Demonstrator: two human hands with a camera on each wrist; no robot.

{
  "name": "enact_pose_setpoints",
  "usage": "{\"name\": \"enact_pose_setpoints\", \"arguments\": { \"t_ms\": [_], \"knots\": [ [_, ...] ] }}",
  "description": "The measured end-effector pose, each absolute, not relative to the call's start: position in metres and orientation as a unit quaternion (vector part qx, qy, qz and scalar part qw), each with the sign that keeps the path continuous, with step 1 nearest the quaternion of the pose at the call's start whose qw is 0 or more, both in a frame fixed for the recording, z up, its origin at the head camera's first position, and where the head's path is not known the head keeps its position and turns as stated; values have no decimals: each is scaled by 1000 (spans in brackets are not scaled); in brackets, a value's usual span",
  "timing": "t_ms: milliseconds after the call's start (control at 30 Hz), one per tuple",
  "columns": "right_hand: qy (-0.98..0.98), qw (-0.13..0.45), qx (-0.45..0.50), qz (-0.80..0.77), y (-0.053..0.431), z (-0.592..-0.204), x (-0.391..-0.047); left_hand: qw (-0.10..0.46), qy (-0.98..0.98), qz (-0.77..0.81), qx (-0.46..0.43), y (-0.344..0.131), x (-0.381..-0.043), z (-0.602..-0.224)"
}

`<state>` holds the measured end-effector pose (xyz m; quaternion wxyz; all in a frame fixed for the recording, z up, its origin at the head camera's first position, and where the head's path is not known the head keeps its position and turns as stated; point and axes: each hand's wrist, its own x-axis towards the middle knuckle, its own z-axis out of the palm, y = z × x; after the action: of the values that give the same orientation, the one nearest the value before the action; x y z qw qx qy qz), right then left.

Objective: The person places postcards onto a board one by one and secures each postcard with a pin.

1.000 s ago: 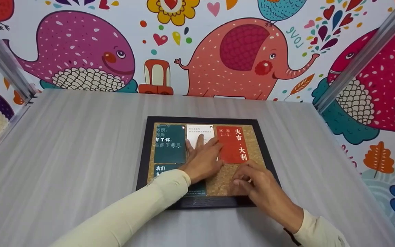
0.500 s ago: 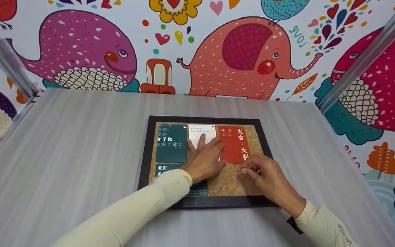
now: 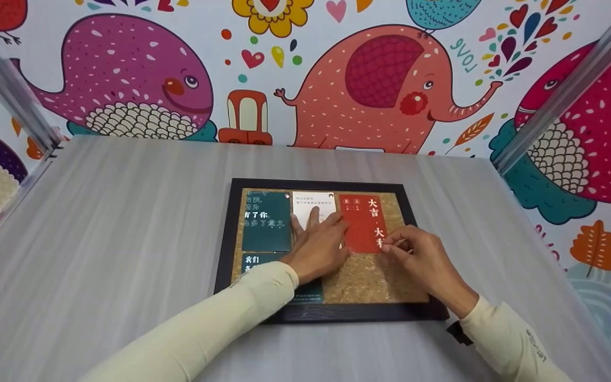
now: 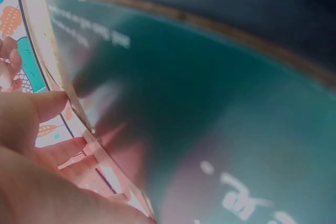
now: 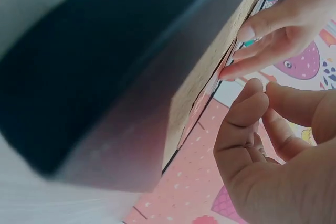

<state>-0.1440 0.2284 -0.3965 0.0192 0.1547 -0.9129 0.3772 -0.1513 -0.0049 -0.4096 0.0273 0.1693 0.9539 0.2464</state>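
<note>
A black-framed cork board (image 3: 374,281) lies on the table with several cards on it. My left hand (image 3: 319,244) rests with spread fingers on the white card (image 3: 313,201) and the left edge of the red card (image 3: 361,223). At the red card's lower right corner, my right hand (image 3: 417,254) pinches a tiny pale pin-like piece (image 5: 265,88) between thumb and fingertip; its exact kind is too small to tell. In the left wrist view, the left fingers (image 4: 55,103) touch the cards' edges.
Dark green cards (image 3: 267,233) cover the board's left side, partly hidden by the left arm. Bare cork shows at lower right. The grey table (image 3: 125,223) surrounds the board, with a cartoon-printed wall (image 3: 252,69) behind and metal posts (image 3: 565,90) at the sides.
My right hand has moved up and to the right, from the bare cork to the red card's lower right corner. The left hand stays in place on the cards.
</note>
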Motion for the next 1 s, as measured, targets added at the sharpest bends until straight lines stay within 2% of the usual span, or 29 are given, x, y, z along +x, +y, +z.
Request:
{"name": "enact_pose_setpoints", "arguments": {
  "t_ms": [333, 1000],
  "knots": [
    [-902, -18, 122, 414, 239, -399, -160, 29, 955, 243, 167, -3, -152, -413],
    [-891, -47, 81, 444, 253, -397, -182, 31, 952, 255, 169, -4, -152, -412]
  ]
}}
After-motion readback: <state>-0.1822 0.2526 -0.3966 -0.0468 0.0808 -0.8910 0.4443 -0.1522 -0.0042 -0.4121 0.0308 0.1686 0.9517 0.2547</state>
